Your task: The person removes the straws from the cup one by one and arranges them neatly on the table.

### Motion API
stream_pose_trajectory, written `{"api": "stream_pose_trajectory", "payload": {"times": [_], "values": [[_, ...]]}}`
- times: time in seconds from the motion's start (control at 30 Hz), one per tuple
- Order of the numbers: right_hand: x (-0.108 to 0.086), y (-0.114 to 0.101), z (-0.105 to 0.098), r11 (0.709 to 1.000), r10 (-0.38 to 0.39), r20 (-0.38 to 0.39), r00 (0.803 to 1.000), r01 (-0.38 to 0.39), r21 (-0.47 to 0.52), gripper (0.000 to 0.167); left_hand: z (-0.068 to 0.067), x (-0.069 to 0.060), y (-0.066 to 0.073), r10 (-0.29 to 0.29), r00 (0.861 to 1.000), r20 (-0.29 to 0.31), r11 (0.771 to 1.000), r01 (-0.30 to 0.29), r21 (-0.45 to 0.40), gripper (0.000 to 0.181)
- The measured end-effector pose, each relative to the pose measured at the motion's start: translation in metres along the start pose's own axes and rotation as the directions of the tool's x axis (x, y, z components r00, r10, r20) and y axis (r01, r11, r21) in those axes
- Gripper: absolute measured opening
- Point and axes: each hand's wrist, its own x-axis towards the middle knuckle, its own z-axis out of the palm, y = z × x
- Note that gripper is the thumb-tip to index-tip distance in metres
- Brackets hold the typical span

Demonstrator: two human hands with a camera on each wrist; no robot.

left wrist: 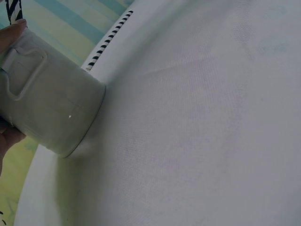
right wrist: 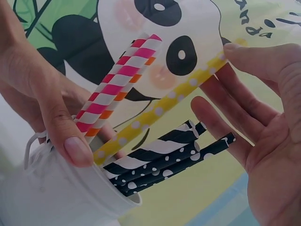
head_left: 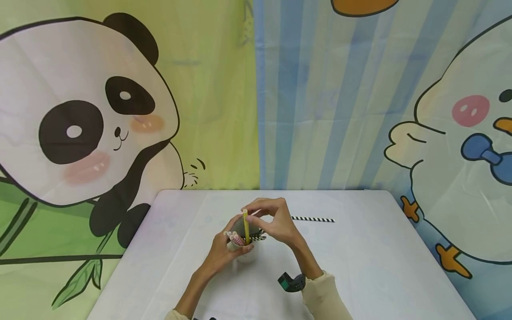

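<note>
A white cup (right wrist: 70,183) with a looped side handle (left wrist: 26,75) is gripped by my left hand (head_left: 222,251), whose thumb lies over the rim. Between thumb and fingers, my right hand (head_left: 278,222) pinches the upper end of a yellow paper straw with pale dots (right wrist: 164,103). Its lower end is inside the cup. Beside it in the cup stand pink-striped straws (right wrist: 117,80) and an orange-striped one (right wrist: 133,82), leaning one way. Black-and-white striped straws (right wrist: 155,147) and black dotted straws (right wrist: 174,165) lean the other way. The straws' bottoms are hidden.
A black-and-white striped straw (head_left: 314,219) lies on the white table (head_left: 380,258), behind and right of the cup. A dark device (head_left: 292,282) sits at my right wrist. Behind the table hangs a curtain (head_left: 216,111) with a printed panda and bird.
</note>
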Motion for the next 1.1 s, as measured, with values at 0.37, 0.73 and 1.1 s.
{"api": "stream_pose_trajectory", "payload": {"times": [0.37, 0.73, 1.1], "values": [[0.0, 0.002, -0.004, 0.997, -0.005, -0.099, 0.995, 0.013, 0.076, 0.017, -0.004, -0.002, 0.016, -0.124, 0.992, -0.003, 0.992, 0.124, 0.0, 0.094], [0.005, -0.003, -0.017, 0.98, -0.034, -0.187, 0.982, 0.07, 0.188, 0.019, -0.006, 0.0, 0.019, -0.108, 0.994, -0.004, 0.994, 0.108, -0.009, 0.093], [0.007, -0.002, -0.019, 0.957, -0.062, -0.245, 0.968, 0.127, 0.259, 0.018, -0.006, 0.001, 0.021, -0.112, 0.994, 0.008, 0.994, 0.112, -0.013, 0.093]]}}
